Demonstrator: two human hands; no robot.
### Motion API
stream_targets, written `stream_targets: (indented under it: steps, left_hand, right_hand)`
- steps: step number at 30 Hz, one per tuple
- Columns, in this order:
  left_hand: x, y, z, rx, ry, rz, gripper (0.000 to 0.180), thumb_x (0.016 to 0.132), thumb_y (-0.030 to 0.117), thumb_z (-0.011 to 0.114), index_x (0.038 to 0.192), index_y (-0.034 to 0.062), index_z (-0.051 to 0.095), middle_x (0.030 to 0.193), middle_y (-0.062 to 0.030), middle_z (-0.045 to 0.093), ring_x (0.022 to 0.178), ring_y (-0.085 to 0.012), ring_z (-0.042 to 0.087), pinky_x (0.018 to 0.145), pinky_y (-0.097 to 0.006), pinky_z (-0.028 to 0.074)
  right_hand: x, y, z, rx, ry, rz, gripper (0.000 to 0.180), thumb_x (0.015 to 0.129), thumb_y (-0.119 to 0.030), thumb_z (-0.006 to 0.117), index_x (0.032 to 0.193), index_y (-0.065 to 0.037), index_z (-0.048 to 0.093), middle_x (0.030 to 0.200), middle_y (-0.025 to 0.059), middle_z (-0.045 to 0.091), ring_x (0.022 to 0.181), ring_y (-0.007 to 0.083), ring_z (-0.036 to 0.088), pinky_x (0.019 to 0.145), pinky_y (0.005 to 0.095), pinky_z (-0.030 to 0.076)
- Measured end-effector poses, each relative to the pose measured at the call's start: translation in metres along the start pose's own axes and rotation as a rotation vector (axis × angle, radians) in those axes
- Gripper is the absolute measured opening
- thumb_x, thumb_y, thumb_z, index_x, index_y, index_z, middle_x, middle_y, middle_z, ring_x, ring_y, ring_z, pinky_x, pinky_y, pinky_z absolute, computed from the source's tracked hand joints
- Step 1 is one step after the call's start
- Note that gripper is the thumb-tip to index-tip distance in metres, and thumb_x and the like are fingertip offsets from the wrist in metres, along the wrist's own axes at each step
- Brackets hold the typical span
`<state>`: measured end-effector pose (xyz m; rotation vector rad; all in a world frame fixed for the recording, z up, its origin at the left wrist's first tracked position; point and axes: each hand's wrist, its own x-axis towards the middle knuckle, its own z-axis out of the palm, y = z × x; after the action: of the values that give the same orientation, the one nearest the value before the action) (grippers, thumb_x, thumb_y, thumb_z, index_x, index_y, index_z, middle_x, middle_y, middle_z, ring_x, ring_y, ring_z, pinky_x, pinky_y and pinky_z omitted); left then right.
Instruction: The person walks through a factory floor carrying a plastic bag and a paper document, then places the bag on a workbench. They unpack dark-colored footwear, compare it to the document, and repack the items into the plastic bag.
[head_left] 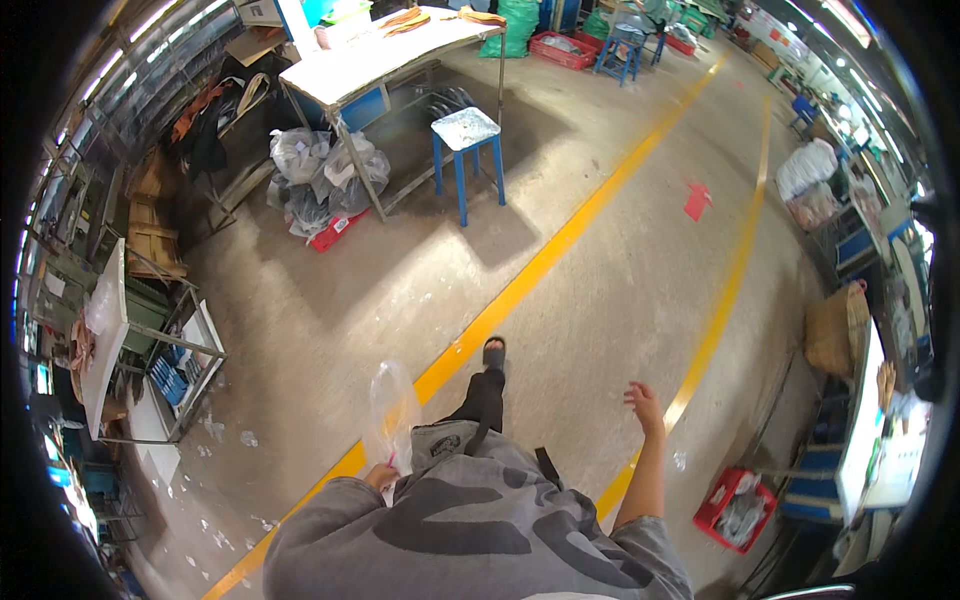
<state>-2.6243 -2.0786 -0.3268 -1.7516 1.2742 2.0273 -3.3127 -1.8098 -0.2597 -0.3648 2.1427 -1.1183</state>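
Low beside my left hip, my left hand [381, 477] is closed on a see-through plastic bag [393, 408], which puffs out above and ahead of the fingers. Part of that hand is hidden by my grey shirt [480, 530]. My right hand [646, 404] swings out to the right over the floor, fingers apart, with nothing in it. One foot in a dark sandal [494, 354] shows on the walkway ahead of me.
Yellow lines [560, 245] border the walkway. Ahead on the left stand a worktable [390, 55], a blue-legged stool [466, 130] and stuffed plastic bags [330, 170]. A metal-framed table [112, 345] is at left. Rightward are a red crate [737, 510] and benches. Red scrap [697, 201] lies ahead.
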Motion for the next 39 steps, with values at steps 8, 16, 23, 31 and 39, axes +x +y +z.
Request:
stream_targets:
  steps: [8, 16, 23, 31, 39]
  left_hand:
    - [0.224, 0.415, 0.067, 0.434, 0.072, 0.042, 0.03, 0.076, 0.037, 0.077, 0.078, 0.0075, 0.07, 0.056, -0.0067, 0.053, 0.047, -0.0224, 0.052, 0.046, -0.042, 0.04]
    - [0.406, 0.961, 0.227, 1.007, 0.355, 0.478, 0.035, 0.082, 0.034, 0.061, 0.096, 0.0047, 0.075, 0.093, -0.0239, 0.074, 0.088, -0.0413, 0.072, 0.078, -0.051, 0.055]
    - [0.534, 1.121, 0.369, 1.067, 0.035, 0.229, 0.043, 0.078, 0.039, 0.068, 0.1, 0.004, 0.076, 0.095, -0.0248, 0.074, 0.089, -0.0395, 0.072, 0.075, -0.05, 0.055]
    - [0.667, 1.197, 0.459, 0.597, -0.265, 0.401, 0.026, 0.091, 0.031, 0.066, 0.093, 0.0062, 0.073, 0.084, -0.0194, 0.073, 0.074, -0.0371, 0.071, 0.07, -0.046, 0.053]
    - [0.841, 1.605, 0.583, 0.932, 0.087, -0.006, 0.035, 0.071, 0.031, 0.072, 0.089, 0.0014, 0.077, 0.089, -0.0245, 0.074, 0.087, -0.035, 0.074, 0.07, -0.046, 0.056]
  right_hand:
    - [0.253, -0.131, -0.016, 0.115, -0.215, 0.412, 0.036, 0.104, -0.035, 0.057, 0.13, -0.012, 0.063, 0.11, 0.0068, 0.074, 0.091, 0.0189, 0.071, 0.076, 0.0382, 0.053]
    - [0.391, -0.056, -0.123, 0.35, -0.075, 1.015, 0.03, 0.101, -0.027, 0.054, 0.117, -0.003, 0.064, 0.105, 0.0141, 0.074, 0.084, 0.0283, 0.07, 0.077, 0.0463, 0.053]
    - [0.726, -0.127, -0.312, 0.498, -0.039, 0.982, 0.031, 0.096, -0.032, 0.057, 0.112, -0.006, 0.064, 0.1, 0.0119, 0.073, 0.084, 0.0299, 0.069, 0.074, 0.0458, 0.056]
    - [1.161, -0.413, -0.443, 0.337, 0.045, 0.292, 0.039, 0.103, -0.041, 0.057, 0.131, -0.015, 0.062, 0.106, 0.0074, 0.075, 0.085, 0.0171, 0.07, 0.076, 0.0344, 0.051]
    - [1.386, -0.467, -0.54, 0.389, -0.046, 0.656, 0.04, 0.1, -0.039, 0.059, 0.132, -0.014, 0.059, 0.109, 0.008, 0.074, 0.089, 0.0209, 0.07, 0.079, 0.042, 0.051]
